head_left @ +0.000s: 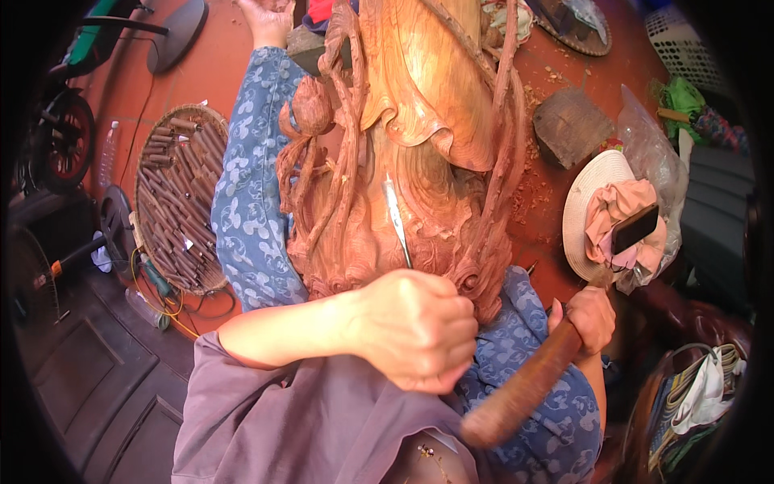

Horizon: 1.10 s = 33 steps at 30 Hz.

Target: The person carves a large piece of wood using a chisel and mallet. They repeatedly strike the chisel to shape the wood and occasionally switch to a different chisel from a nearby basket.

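Note:
A large reddish-brown wood carving (419, 194) lies between my legs, with twisting stems, a bud and flowing, robe-like folds. My left hand (419, 329), a closed fist, grips a carving chisel (396, 211). Its handle is hidden in the fist, and its bright blade points away from me over the carved surface. Whether the edge touches the wood I cannot tell. To the right, my right hand (592, 316) is wrapped round a wooden mallet (524, 387), shaped like a club. The thick end is slightly blurred and hangs low, apart from the chisel.
A round basket (139, 206) full of chisels stands at left. On the right are a wood block (571, 127) and a pale hat (582, 202) holding cloth and a phone (635, 229). Wood chips litter the red tiled floor (201, 60). A fan (32, 274) stands far left.

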Tool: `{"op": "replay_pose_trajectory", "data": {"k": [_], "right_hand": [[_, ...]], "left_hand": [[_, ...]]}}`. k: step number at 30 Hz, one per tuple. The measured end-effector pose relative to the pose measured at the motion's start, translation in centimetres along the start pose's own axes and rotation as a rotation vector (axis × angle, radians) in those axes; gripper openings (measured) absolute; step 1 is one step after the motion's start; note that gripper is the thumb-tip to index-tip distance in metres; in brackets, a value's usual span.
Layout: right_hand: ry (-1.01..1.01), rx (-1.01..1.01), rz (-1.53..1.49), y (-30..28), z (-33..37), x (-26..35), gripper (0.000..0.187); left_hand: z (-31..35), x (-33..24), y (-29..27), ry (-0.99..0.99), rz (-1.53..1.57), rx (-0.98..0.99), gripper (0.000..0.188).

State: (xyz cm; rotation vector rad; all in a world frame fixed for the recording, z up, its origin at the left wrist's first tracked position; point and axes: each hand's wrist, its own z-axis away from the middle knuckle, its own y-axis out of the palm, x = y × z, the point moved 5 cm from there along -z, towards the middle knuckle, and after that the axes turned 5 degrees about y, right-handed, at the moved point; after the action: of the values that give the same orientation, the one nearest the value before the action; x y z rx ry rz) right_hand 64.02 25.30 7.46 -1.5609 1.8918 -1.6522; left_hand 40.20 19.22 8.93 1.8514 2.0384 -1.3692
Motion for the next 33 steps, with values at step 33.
{"op": "replay_pose_trajectory", "data": {"k": [33], "right_hand": [[0.777, -0.010, -0.853, 11.4, 14.9, -9.9, 0.035]], "left_hand": [[20.4, -1.6, -17.1, -1.367, -0.137, -0.473, 0.030]]}}
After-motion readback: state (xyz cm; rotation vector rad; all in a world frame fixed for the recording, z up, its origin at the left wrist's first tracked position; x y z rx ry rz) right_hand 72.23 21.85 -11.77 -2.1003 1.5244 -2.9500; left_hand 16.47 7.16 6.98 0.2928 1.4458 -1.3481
